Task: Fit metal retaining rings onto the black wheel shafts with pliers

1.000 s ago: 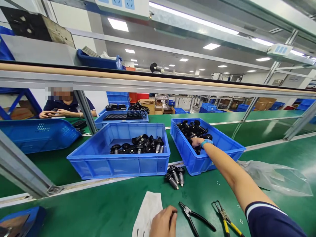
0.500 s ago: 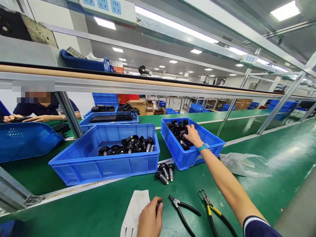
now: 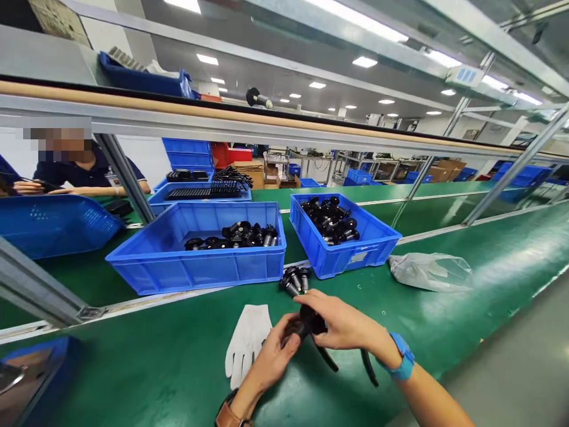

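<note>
In front of me my left hand (image 3: 278, 350) and my right hand (image 3: 335, 320) come together on a black part (image 3: 306, 323) with a round, flanged head. My left fingers are wrapped round its narrower end, and my right fingers grip the wider end; much of it is hidden by them. Just beyond my hands several similar black parts with grey cylinders (image 3: 293, 280) lie in a small pile on the green bench. Black plier handles (image 3: 326, 357) show partly from under my right hand. A white glove (image 3: 248, 341) lies flat to the left of my left hand.
Two blue bins, one on the left (image 3: 208, 276) and one on the right (image 3: 351, 261), hold more black parts. A clear plastic bag (image 3: 431, 273) lies on the right. A metal frame post (image 3: 124, 178) stands at left. A co-worker (image 3: 84, 172) sits across the bench.
My right hand has come out of the right bin towards me with a black part and met my left hand. The camera view has tilted down.
</note>
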Available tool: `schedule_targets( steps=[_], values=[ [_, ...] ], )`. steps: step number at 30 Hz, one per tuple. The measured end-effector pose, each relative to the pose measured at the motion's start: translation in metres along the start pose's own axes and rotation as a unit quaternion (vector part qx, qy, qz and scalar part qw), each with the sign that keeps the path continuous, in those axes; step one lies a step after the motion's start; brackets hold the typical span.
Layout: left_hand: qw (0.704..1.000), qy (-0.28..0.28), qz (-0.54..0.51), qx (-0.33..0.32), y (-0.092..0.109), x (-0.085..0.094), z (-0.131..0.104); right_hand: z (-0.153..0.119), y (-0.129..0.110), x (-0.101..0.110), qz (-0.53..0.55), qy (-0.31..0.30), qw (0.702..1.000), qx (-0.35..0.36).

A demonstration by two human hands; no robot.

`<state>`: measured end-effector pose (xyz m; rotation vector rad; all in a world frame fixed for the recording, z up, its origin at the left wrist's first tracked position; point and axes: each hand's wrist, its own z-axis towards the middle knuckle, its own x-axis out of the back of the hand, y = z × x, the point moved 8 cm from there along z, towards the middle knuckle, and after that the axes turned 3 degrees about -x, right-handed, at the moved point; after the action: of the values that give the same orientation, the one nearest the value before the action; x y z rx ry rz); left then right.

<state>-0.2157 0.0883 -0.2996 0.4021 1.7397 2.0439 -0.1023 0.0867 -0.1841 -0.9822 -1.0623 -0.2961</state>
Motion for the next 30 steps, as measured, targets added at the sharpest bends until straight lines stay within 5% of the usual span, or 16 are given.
schedule_targets(
  steps=[3, 10, 14, 21, 30],
  values=[
    [0.998, -0.048, 0.025, 0.034, -0.008, -0.005, -0.001, -0.002, 0.006, -0.028, 0.058, 0.012, 0.998, -0.010],
    [0.999, 0.032, 0.033, 0.008, -0.008, 0.017, 0.003, -0.003, 0.033, -0.052, 0.209, 0.128, 0.969, -0.002],
    [0.997, 0.040, 0.066, 0.026, -0.017, 0.018, 0.003, -0.012, 0.035, -0.066, 0.197, 0.204, 0.959, 0.004],
    [0.986, 0.067, 0.153, 0.019, -0.026, 0.021, 0.002, -0.034, 0.044, -0.061, 0.130, 0.295, 0.946, -0.010],
    [0.981, 0.077, 0.172, 0.045, -0.026, 0.021, 0.001, -0.088, 0.065, -0.049, 0.060, 0.402, 0.902, -0.142]
  ],
)
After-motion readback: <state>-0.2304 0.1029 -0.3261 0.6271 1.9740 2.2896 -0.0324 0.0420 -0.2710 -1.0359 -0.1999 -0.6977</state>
